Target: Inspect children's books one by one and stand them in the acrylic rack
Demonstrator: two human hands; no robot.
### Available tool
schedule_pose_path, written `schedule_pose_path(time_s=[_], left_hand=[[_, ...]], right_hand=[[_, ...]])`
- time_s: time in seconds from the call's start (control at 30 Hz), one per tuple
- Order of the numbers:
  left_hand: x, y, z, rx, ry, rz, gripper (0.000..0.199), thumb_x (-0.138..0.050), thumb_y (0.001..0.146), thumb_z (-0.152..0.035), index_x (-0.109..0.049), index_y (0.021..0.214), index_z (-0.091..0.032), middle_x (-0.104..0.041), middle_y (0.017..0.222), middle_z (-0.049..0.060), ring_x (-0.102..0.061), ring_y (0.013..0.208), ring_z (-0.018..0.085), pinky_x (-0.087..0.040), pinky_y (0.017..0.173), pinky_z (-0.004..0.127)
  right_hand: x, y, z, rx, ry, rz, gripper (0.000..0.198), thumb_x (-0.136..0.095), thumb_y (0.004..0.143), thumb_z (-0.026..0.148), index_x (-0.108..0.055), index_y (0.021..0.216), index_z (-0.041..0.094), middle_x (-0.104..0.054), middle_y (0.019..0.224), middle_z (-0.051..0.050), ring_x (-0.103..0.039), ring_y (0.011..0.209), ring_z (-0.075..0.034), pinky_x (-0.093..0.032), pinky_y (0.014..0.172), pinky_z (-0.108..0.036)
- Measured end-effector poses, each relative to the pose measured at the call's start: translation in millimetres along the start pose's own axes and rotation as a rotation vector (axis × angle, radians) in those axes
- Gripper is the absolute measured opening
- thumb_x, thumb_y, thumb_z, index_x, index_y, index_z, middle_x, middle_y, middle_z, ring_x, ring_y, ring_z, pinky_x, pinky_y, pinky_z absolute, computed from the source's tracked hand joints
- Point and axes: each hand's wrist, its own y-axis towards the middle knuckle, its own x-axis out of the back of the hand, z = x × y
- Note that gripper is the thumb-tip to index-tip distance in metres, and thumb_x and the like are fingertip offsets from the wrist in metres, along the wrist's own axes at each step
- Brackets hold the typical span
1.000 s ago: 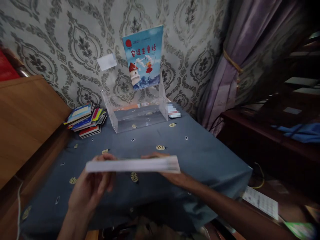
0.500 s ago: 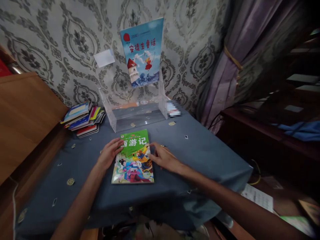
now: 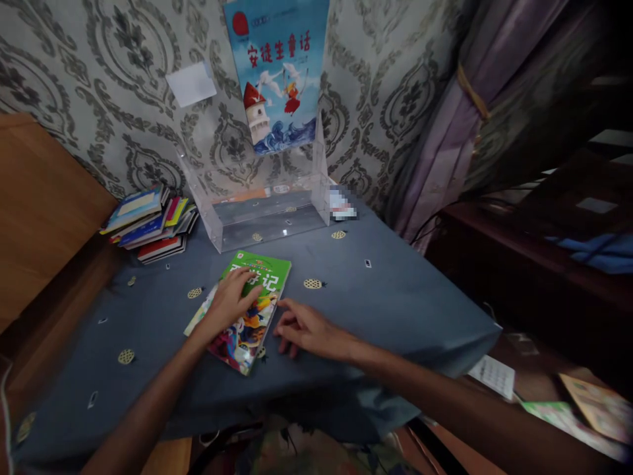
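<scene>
A green-topped picture book (image 3: 273,267) with white title characters lies on the blue tablecloth, turned at a slant. My left hand (image 3: 233,298) lies over its cover, fingers spread, hiding part of the title and picture. Beside the book's right edge is my right hand (image 3: 306,331), its index finger stretched toward the edge and the other fingers loosely bent. Whether that fingertip touches the book I cannot tell. Behind them a clear acrylic stand (image 3: 270,227) rests on the table, with a blue storybook (image 3: 281,92) upright above it.
A stack of books (image 3: 148,221) sits at the back left by a wooden panel (image 3: 44,211). A white card (image 3: 191,84) is up at the wall side. To the right are a tied purple curtain (image 3: 445,145) and a dark red cabinet (image 3: 475,251). Papers (image 3: 493,376) lie low at right.
The green book has turned clockwise and its lower end has swung left. My left hand has moved from its left edge onto the cover. My right hand has come slightly nearer me.
</scene>
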Motion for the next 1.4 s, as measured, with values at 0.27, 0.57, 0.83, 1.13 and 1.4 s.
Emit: schedule_pose_path(time_s=[0.27, 0.57, 0.83, 1.13, 1.4], left_hand=[[-25.4, 16.6, -78.1, 0.099, 0.564, 0.126, 0.047, -0.059, 0.095, -0.038, -0.055, 0.13, -0.006, -0.055, 0.137, 0.024, -0.05, 0.13, 0.038, -0.047, 0.103, 0.052], [-21.4, 27.5, -88.4, 0.153, 0.595, 0.23, 0.032, -0.043, 0.101, -0.028, -0.059, 0.118, -0.007, -0.062, 0.122, 0.021, -0.058, 0.116, 0.033, -0.054, 0.087, 0.043], [-20.9, 29.2, -86.2, 0.155, 0.526, 0.208, 0.032, -0.041, 0.1, -0.028, -0.061, 0.117, -0.009, -0.065, 0.119, 0.021, -0.061, 0.113, 0.033, -0.052, 0.084, 0.041], [-10.1, 31.6, -86.9, 0.2, 0.462, 0.198, 0.026, -0.044, 0.1, -0.031, -0.063, 0.108, -0.014, -0.069, 0.108, 0.017, -0.066, 0.104, 0.032, -0.05, 0.082, 0.04], [-6.9, 31.6, -85.5, 0.181, 0.473, 0.191, 0.027, -0.044, 0.1, -0.034, -0.064, 0.106, -0.017, -0.072, 0.105, 0.014, -0.069, 0.096, 0.031, -0.048, 0.078, 0.038]], right_hand=[[73.8, 50.2, 36.9, 0.285, -0.322, -0.44, 0.02, -0.056, 0.089, 0.033, -0.063, 0.077, 0.018, -0.066, 0.065, -0.001, -0.06, 0.052, -0.012, -0.045, 0.05, -0.023], [86.2, 88.4, 23.8, 0.564, -0.32, -0.582, 0.055, -0.038, 0.096, 0.065, -0.069, 0.1, 0.019, -0.074, 0.077, -0.006, -0.068, 0.079, -0.021, -0.051, 0.075, -0.034], [90.0, 79.0, 25.3, 0.538, -0.341, -0.532, 0.06, -0.035, 0.097, 0.067, -0.069, 0.109, 0.02, -0.076, 0.087, -0.007, -0.067, 0.088, -0.021, -0.049, 0.082, -0.035], [88.0, 77.2, 25.4, 0.556, -0.378, -0.486, 0.056, -0.035, 0.1, 0.062, -0.068, 0.114, 0.019, -0.076, 0.09, -0.007, -0.068, 0.091, -0.023, -0.049, 0.083, -0.037], [86.9, 74.9, 26.7, 0.573, -0.38, -0.477, 0.055, -0.033, 0.101, 0.061, -0.067, 0.115, 0.02, -0.076, 0.093, -0.007, -0.068, 0.094, -0.021, -0.05, 0.087, -0.037]])
